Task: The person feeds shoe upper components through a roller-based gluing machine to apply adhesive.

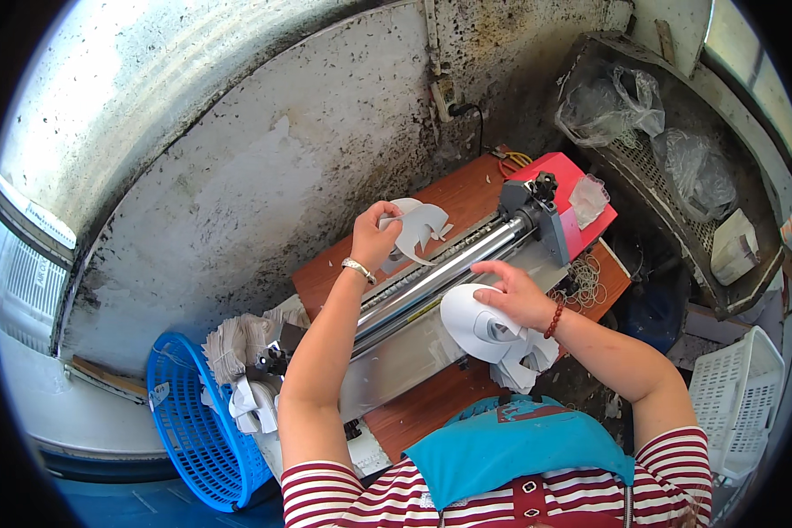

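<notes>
My left hand point(374, 236) is beyond the roller, its thumb and fingertips pinching a thin white curved cut-out sheet point(424, 222) with a jagged edge. A grey-white part of the sheet hangs over the far side of the machine. On the near side, my right hand point(517, 297) has its thumb on a bundle of curved white cut-outs point(468, 319), forefinger stretched out towards the roller. Its other fingers are mostly hidden. Loose ends of that bundle droop near the plate's front edge. Between the hands runs the shiny metal roller point(466, 253) of a machine with a red end housing point(565, 180).
A wooden table point(414, 421) carries the machine. Stacked pale pieces point(236, 348) and a blue plastic basket point(180, 422) are at left. Rubber bands point(590, 283) lie beside the housing. A white basket point(737, 400) and a dark rack point(642, 167) with plastic bags are at right.
</notes>
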A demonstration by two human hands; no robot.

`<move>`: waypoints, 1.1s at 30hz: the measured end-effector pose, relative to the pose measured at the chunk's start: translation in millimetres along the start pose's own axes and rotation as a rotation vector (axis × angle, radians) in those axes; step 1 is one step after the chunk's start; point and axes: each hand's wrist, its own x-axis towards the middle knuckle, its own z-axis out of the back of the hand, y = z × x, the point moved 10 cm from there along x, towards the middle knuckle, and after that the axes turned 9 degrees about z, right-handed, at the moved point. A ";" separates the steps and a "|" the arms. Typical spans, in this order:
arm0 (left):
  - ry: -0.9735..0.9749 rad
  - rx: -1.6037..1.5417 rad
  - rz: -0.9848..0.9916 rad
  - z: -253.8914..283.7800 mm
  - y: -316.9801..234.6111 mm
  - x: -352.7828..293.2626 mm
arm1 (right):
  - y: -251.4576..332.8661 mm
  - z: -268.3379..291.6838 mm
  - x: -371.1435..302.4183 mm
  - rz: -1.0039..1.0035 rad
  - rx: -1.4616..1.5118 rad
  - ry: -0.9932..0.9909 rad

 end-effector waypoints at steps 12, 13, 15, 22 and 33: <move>0.372 -0.184 -0.092 -19.9 -91.4 -62.5 | 60.7 14.2 17.1 0.036 -0.005 -0.090; 0.411 -0.325 0.037 -22.6 -85.1 -63.6 | 64.0 17.8 13.9 0.069 0.056 -0.127; 0.447 -0.469 0.166 -24.2 -84.1 -67.7 | 70.7 24.3 5.0 0.091 0.026 -0.137; 0.292 -0.548 0.162 2.2 -75.8 -56.1 | 72.8 28.8 -24.3 -0.026 0.191 -0.043; 0.362 -0.085 0.058 -29.5 -77.0 -52.6 | 88.6 -15.6 -16.6 -0.128 0.337 0.177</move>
